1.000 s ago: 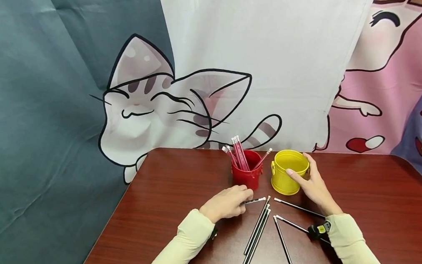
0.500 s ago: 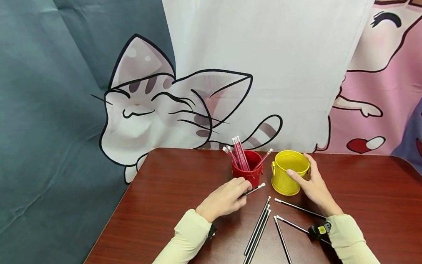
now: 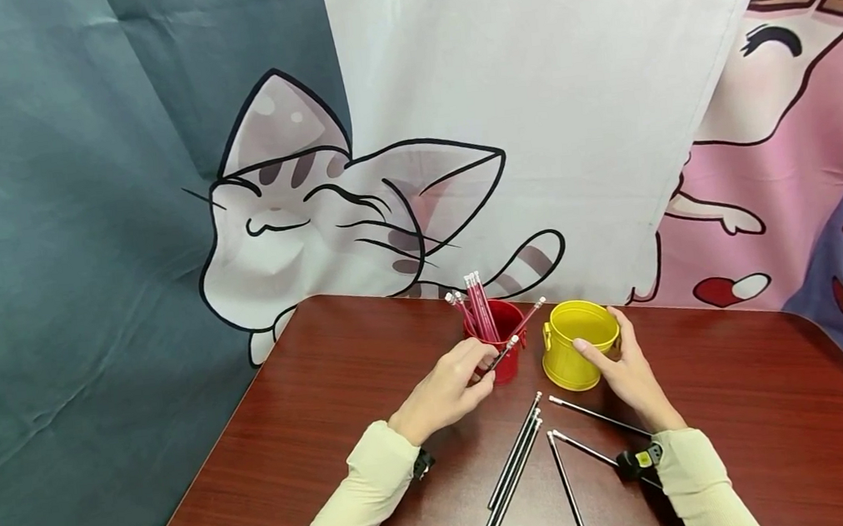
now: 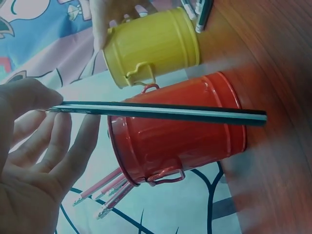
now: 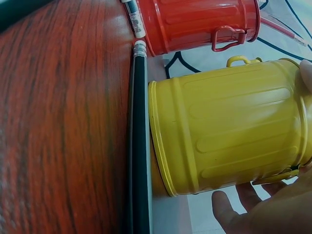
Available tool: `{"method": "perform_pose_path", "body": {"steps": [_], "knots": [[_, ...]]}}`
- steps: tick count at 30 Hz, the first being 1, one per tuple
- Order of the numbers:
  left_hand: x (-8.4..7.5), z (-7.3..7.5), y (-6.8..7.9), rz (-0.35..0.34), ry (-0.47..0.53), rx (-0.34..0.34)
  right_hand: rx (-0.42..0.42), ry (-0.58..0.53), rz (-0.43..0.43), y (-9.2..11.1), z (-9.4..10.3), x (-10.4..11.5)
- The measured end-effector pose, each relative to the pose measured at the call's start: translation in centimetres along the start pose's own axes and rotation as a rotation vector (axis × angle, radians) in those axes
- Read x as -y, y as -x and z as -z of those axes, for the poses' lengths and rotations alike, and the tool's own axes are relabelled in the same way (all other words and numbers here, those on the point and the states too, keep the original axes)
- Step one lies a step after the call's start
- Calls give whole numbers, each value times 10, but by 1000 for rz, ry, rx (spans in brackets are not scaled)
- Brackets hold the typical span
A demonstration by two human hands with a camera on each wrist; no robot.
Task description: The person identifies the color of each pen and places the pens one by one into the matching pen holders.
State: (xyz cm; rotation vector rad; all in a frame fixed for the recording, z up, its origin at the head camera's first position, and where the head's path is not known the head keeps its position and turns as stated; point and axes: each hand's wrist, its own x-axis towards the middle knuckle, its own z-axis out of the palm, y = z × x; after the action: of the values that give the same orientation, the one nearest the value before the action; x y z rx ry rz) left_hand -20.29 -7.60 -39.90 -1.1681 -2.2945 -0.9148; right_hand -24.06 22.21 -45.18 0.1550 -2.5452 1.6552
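Observation:
My left hand [image 3: 443,388] pinches a black pencil [image 4: 165,112] near its eraser end, between thumb and fingertips. In the left wrist view this pencil crosses in front of the red bucket [image 4: 175,144]. Several pink pencils [image 3: 482,312] stand in that bucket, eraser ends up. To its right is an upright yellow bucket [image 3: 568,367], with no pencils showing inside. My right hand [image 3: 633,374] holds the yellow bucket at its right side, thumb over the near rim and fingers around the far side.
Several black pencils [image 3: 512,481] with white erasers lie on the brown table [image 3: 311,381] in front of the buckets. Another black pencil [image 3: 593,413] lies close to the yellow bucket. A printed cat curtain [image 3: 432,212] hangs behind the table's far edge.
My left hand has risen from the table toward the red bucket with the black pencil, whose eraser end now tilts up. The right hand stays on the yellow bucket.

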Motion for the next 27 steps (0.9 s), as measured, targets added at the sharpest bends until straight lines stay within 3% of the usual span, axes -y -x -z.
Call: {"method": "perform_pose_path", "body": {"steps": [9,19,27], "knots": [[-1,-4,0,22,187,-133,-5,-17,4,0,0,-1],[-5,-7,-3,12,240,-288,-4,-32,7,0,-1,-2],[-27,9,-9,31,250,-312,-10,-24,21,1,-1,-2]]}}
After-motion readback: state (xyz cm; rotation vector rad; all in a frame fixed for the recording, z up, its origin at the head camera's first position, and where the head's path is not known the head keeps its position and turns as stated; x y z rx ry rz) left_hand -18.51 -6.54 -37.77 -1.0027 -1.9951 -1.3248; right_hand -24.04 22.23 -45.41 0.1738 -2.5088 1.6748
